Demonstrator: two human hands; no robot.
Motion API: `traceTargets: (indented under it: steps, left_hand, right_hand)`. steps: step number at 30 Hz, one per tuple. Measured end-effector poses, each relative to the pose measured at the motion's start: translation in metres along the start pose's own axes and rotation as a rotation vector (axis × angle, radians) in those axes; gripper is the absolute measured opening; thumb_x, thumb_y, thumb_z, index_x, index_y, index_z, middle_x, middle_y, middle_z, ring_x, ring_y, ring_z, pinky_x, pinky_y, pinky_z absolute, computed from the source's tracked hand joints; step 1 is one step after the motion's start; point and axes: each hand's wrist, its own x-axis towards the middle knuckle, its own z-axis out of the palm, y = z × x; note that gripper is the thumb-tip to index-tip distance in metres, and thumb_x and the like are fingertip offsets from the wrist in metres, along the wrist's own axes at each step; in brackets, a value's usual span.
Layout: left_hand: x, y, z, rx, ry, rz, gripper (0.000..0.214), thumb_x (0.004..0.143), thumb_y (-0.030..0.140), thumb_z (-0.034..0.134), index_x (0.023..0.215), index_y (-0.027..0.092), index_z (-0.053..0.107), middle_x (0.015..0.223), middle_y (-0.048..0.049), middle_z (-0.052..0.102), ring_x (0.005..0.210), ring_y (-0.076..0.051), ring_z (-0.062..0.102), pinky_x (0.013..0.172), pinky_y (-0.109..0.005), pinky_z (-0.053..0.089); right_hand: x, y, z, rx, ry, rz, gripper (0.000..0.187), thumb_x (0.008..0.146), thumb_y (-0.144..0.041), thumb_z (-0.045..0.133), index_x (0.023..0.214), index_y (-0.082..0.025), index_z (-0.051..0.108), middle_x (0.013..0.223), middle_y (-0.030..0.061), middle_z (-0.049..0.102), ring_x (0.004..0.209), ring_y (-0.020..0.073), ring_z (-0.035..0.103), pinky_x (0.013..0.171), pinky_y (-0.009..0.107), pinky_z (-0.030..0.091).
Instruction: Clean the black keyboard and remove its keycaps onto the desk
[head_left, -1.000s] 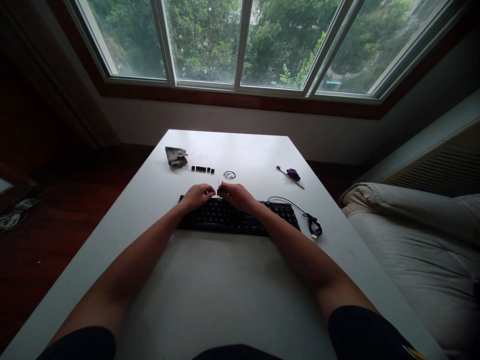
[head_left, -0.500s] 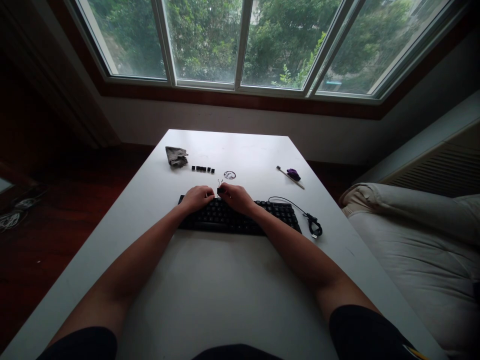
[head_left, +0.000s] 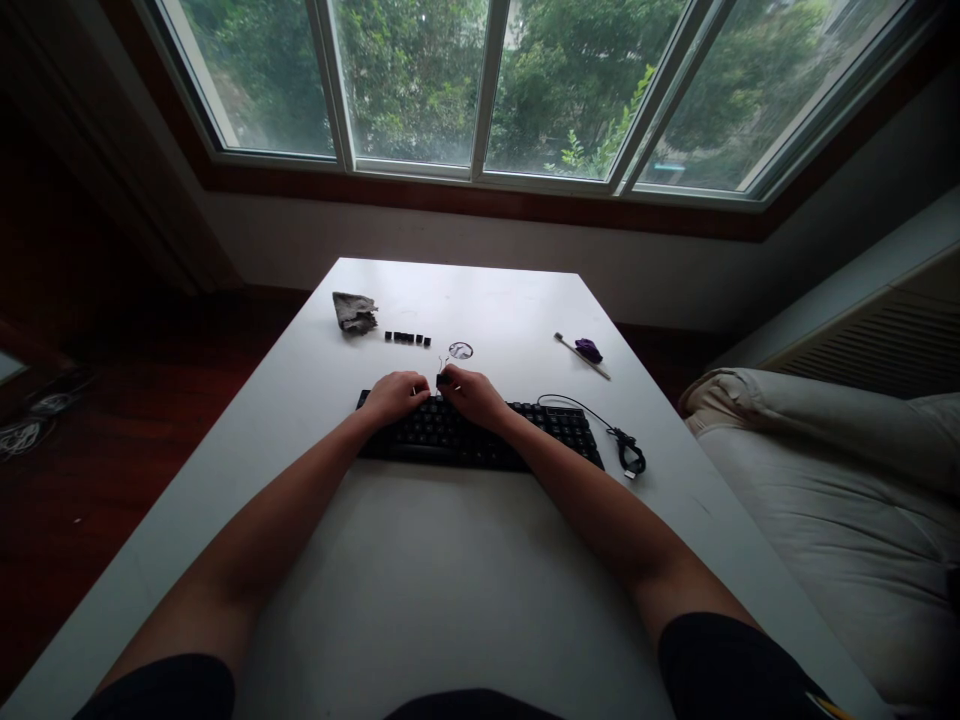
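Observation:
A black computer keyboard (head_left: 442, 440) lies across the white table, with both forearms reaching over it. My right hand (head_left: 471, 392) is closed at the keyboard's back edge and pinches a keycap puller (head_left: 441, 379); its dark handle shows at the fingertips and its thin wire prongs point away from me. Close beside it, my left hand (head_left: 397, 394) rests over the upper left keys with its fingers curled together. Whatever those fingers may hold is hidden. Several loose black keycaps (head_left: 407, 339) stand in a row behind the left hand.
A grey rag (head_left: 354, 312) lies at the back left. Behind the right hand sits a small round disc (head_left: 460, 351). A toothbrush (head_left: 583, 357) and a crumpled purple cloth (head_left: 589, 350) are at the back right. The keyboard's coiled USB cable (head_left: 630, 455) lies on the right.
Both hands stay at the same spot on the keyboard, with the keycap puller still in the right one. The whole view has shifted very slightly.

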Motion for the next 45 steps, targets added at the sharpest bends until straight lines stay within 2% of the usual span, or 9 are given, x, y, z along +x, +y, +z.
traceTargets:
  steps: [5, 12, 19, 24, 31, 35, 38, 45]
  left_hand:
    - [0.0, 0.001, -0.001, -0.011, 0.005, 0.003, 0.024, 0.089, 0.04, 0.055, 0.089, 0.024, 0.073, 0.091, -0.0039, 0.071, 0.081, -0.02, 0.062, 0.068, -0.03, 0.041]
    - [0.001, 0.002, 0.0, -0.019, 0.008, 0.005, 0.024, 0.089, 0.04, 0.056, 0.091, 0.024, 0.074, 0.091, -0.0044, 0.072, 0.082, -0.02, 0.063, 0.068, -0.029, 0.043]
    - [0.001, 0.004, 0.0, -0.028, 0.002, 0.009, 0.022, 0.089, 0.038, 0.057, 0.09, 0.024, 0.074, 0.09, -0.004, 0.071, 0.081, -0.02, 0.062, 0.068, -0.029, 0.043]
    - [0.001, 0.005, 0.0, -0.037, 0.008, 0.018, 0.024, 0.089, 0.04, 0.056, 0.09, 0.024, 0.074, 0.091, -0.0043, 0.071, 0.081, -0.02, 0.062, 0.069, -0.029, 0.043]
    - [0.002, 0.004, 0.0, -0.021, 0.006, 0.037, 0.024, 0.09, 0.039, 0.054, 0.09, 0.024, 0.073, 0.091, -0.0041, 0.071, 0.081, -0.02, 0.062, 0.069, -0.029, 0.043]
    - [0.003, 0.002, 0.001, 0.006, 0.0, 0.041, 0.023, 0.09, 0.037, 0.054, 0.09, 0.024, 0.073, 0.092, -0.0043, 0.071, 0.082, -0.02, 0.063, 0.069, -0.03, 0.043]
    - [0.003, 0.002, 0.001, 0.005, -0.001, 0.041, 0.023, 0.089, 0.036, 0.053, 0.091, 0.023, 0.072, 0.093, -0.0044, 0.071, 0.082, -0.02, 0.062, 0.07, -0.03, 0.043]
    - [0.002, 0.005, 0.0, -0.023, 0.009, 0.04, 0.021, 0.088, 0.033, 0.054, 0.09, 0.024, 0.073, 0.092, -0.0037, 0.071, 0.079, -0.019, 0.062, 0.07, -0.029, 0.043]
  right_hand:
    - [0.002, 0.004, 0.002, -0.014, -0.039, -0.042, 0.011, 0.088, -0.03, 0.063, 0.093, -0.02, 0.062, 0.083, 0.0013, 0.067, 0.069, 0.0138, 0.058, 0.066, 0.024, 0.04]
    - [-0.001, 0.005, 0.0, -0.107, -0.054, -0.089, 0.015, 0.091, -0.033, 0.064, 0.096, -0.02, 0.069, 0.088, 0.0044, 0.07, 0.075, 0.0151, 0.061, 0.07, 0.025, 0.04]
    - [0.0, 0.008, -0.003, -0.216, -0.096, -0.109, 0.022, 0.093, -0.038, 0.062, 0.084, -0.018, 0.069, 0.077, 0.0043, 0.069, 0.069, 0.0151, 0.058, 0.066, 0.025, 0.034]
    - [0.0, 0.01, -0.003, -0.24, -0.066, -0.105, 0.024, 0.093, -0.039, 0.061, 0.082, -0.019, 0.068, 0.073, 0.003, 0.067, 0.065, 0.0142, 0.055, 0.064, 0.025, 0.032]
    - [-0.001, 0.014, 0.0, -0.212, -0.041, -0.093, 0.023, 0.093, -0.038, 0.06, 0.082, -0.019, 0.068, 0.074, 0.0038, 0.068, 0.067, 0.0149, 0.058, 0.066, 0.025, 0.035]
    - [0.0, 0.007, -0.004, -0.106, 0.032, -0.035, 0.023, 0.094, -0.036, 0.058, 0.083, -0.019, 0.069, 0.071, 0.0025, 0.068, 0.062, 0.0137, 0.056, 0.063, 0.024, 0.036]
    - [0.0, 0.004, -0.005, -0.118, 0.067, -0.007, 0.022, 0.092, -0.035, 0.06, 0.08, -0.019, 0.069, 0.07, 0.003, 0.068, 0.061, 0.0137, 0.055, 0.062, 0.024, 0.036]
    - [0.002, 0.015, -0.007, -0.041, 0.136, 0.08, 0.026, 0.092, -0.038, 0.06, 0.078, -0.018, 0.068, 0.07, 0.0028, 0.069, 0.063, 0.0144, 0.059, 0.061, 0.024, 0.039]
